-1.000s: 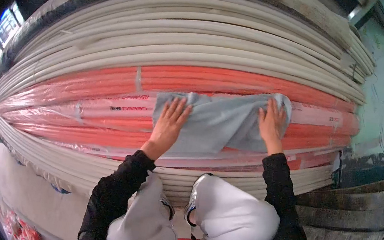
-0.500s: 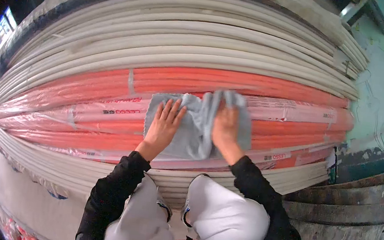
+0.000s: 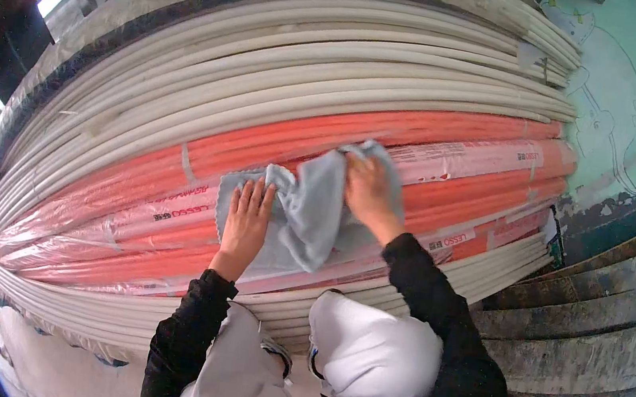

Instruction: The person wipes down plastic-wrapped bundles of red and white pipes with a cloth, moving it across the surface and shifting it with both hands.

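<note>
A grey cloth (image 3: 308, 209) lies rumpled over plastic-wrapped orange-red pipes (image 3: 278, 135). My left hand (image 3: 247, 221) rests flat on the cloth's left part, fingers stretched out. At the cloth's upper right, my right hand (image 3: 369, 193) has its fingers curled into the fabric, and a raised fold stands between the two hands. The fingertips of the right hand are partly hidden by cloth. Printed labels show through the clear wrapping (image 3: 187, 213) on both sides of the cloth.
Long cream-white pipes (image 3: 312, 61) are stacked behind the wrapped bundles, with more along the front (image 3: 126, 310). Worn boards (image 3: 582, 330) lie at the right, beside a pale green wall (image 3: 622, 86) with peeling paint. My knees (image 3: 373, 358) are just below the pipes.
The view has tilted and shifted. My right hand has drawn its side of the cloth inward, and the fold between the hands is bigger. My left hand stays flat on the cloth.
</note>
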Demonstrator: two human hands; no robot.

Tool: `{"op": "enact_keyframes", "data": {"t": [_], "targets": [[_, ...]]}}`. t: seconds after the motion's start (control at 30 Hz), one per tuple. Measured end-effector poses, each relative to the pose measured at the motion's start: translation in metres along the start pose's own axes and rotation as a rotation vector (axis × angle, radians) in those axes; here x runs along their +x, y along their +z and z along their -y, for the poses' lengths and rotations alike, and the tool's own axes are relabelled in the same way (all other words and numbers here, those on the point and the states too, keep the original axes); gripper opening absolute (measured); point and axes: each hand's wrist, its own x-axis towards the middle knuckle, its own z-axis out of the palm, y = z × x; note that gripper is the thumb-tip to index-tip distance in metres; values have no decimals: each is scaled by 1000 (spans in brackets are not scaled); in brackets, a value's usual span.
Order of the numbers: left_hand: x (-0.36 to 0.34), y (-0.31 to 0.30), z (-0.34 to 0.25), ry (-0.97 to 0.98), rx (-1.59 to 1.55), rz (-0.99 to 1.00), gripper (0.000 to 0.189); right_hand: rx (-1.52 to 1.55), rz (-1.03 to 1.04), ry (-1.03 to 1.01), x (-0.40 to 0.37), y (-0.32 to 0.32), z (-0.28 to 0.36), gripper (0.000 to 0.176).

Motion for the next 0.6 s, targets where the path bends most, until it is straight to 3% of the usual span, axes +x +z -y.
{"op": "enact_keyframes", "data": {"t": [0.2,0.33,0.47,0.6], "targets": [[7,-13,-12,-39,-101,-67,60,-185,-5,226,-25,-53,-101,55],[11,-12,-14,-9,-44,-54,63,-281,6,344,-21,-44,-115,64],[12,-11,-12,12,-2,-49,64,-317,-69,471,-19,-22,-82,70],[11,-13,-11,16,-30,-53,63,-234,-10,358,-20,-4,-13,72]]}}
